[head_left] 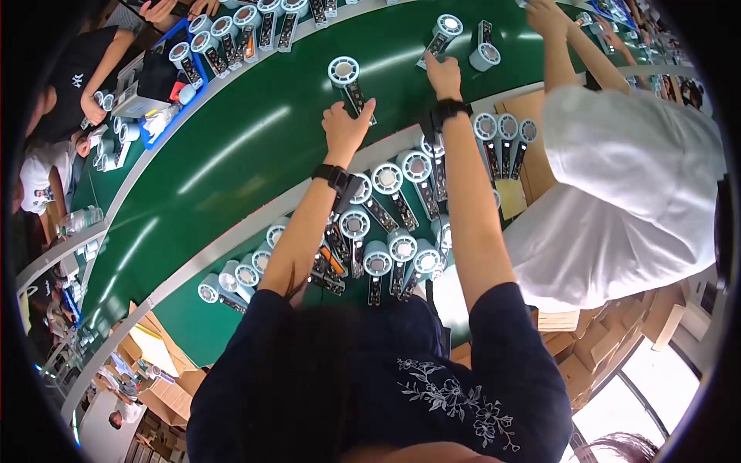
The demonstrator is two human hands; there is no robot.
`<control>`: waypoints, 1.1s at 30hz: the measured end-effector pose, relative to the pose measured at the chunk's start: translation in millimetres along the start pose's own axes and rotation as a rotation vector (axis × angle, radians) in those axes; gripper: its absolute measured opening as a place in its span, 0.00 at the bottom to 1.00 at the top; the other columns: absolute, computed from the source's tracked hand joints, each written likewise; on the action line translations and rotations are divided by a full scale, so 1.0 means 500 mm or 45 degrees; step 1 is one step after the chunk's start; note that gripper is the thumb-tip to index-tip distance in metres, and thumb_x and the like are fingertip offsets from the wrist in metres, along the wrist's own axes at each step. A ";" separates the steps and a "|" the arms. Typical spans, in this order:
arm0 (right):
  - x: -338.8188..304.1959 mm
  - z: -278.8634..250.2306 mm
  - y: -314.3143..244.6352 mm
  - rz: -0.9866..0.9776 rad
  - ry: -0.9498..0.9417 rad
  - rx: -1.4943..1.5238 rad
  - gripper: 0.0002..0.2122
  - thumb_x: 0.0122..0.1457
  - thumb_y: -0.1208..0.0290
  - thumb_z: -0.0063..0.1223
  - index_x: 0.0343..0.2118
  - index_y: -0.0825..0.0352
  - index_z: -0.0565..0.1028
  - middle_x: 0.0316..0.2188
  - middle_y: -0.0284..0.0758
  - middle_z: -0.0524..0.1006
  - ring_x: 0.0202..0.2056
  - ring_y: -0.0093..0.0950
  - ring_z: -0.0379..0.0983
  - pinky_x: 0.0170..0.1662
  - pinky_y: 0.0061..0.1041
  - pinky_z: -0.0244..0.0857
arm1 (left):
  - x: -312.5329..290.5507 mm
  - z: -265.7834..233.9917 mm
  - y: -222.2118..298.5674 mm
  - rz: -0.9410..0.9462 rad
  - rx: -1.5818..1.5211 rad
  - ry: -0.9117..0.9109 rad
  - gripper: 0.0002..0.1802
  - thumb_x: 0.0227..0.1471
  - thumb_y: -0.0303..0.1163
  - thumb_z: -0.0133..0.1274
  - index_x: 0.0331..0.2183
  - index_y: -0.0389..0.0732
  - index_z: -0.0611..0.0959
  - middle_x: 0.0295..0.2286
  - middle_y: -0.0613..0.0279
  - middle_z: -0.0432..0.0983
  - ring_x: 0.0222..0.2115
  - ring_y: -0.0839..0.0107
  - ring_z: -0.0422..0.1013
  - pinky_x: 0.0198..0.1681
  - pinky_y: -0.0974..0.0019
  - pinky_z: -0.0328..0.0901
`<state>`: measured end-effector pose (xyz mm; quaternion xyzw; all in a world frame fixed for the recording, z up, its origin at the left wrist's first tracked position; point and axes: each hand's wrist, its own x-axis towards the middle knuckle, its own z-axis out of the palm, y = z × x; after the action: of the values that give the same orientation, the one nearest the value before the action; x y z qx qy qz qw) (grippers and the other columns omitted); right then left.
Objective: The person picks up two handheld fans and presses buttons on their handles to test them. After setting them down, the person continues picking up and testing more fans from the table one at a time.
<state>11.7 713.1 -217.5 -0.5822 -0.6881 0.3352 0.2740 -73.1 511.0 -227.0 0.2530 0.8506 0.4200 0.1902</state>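
My left hand [346, 130] is over the green conveyor belt, thumb and fingers apart, at the handle of a handheld device [343, 72]. That device has a pale blue round head and a dark handle showing circuit parts; my thumb partly covers the handle. Farther right, my right hand [444, 77] has its fingers on the handle end of a second such device [448, 25], its head pointing away from me. My fingertips partly hide that grip. Another device [485, 55] lies just right of this hand, its handle pointing away.
Several like devices [387, 179] crowd the near ledge beneath my forearms. More stand across the belt beside a blue tray [166, 116]. At right, a co-worker in a white shirt [617, 193] reaches over the belt. Cardboard boxes [594, 343] are stacked behind.
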 end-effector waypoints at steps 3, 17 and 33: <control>0.060 0.078 0.007 0.294 0.057 -0.300 0.26 0.48 0.57 0.56 0.41 0.79 0.70 0.34 0.50 0.76 0.41 0.42 0.72 0.45 0.31 0.65 | 0.034 0.020 0.008 -0.073 0.111 -0.028 0.32 0.42 0.45 0.57 0.40 0.28 0.69 0.37 0.45 0.68 0.43 0.52 0.64 0.44 0.54 0.62; -0.405 -0.175 -0.302 0.174 -0.785 0.895 0.13 0.63 0.60 0.38 0.36 0.67 0.67 0.23 0.29 0.69 0.18 0.13 0.60 0.17 0.12 0.49 | -0.207 -0.315 0.084 -0.533 -1.052 -0.220 0.12 0.52 0.35 0.46 0.34 0.37 0.66 0.25 0.63 0.67 0.20 0.79 0.64 0.15 0.73 0.60; -1.043 -0.241 -0.427 0.053 -1.299 1.043 0.13 0.64 0.63 0.30 0.39 0.68 0.63 0.24 0.31 0.68 0.16 0.16 0.59 0.17 0.14 0.50 | -0.687 -0.722 -0.031 -0.098 -1.537 0.196 0.19 0.59 0.32 0.37 0.50 0.36 0.58 0.37 0.58 0.64 0.20 0.79 0.63 0.13 0.78 0.57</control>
<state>62.1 195.8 31.3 -0.2118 -0.5368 0.8097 0.1062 3.9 77.4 6.1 0.0386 0.4822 0.8378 0.2532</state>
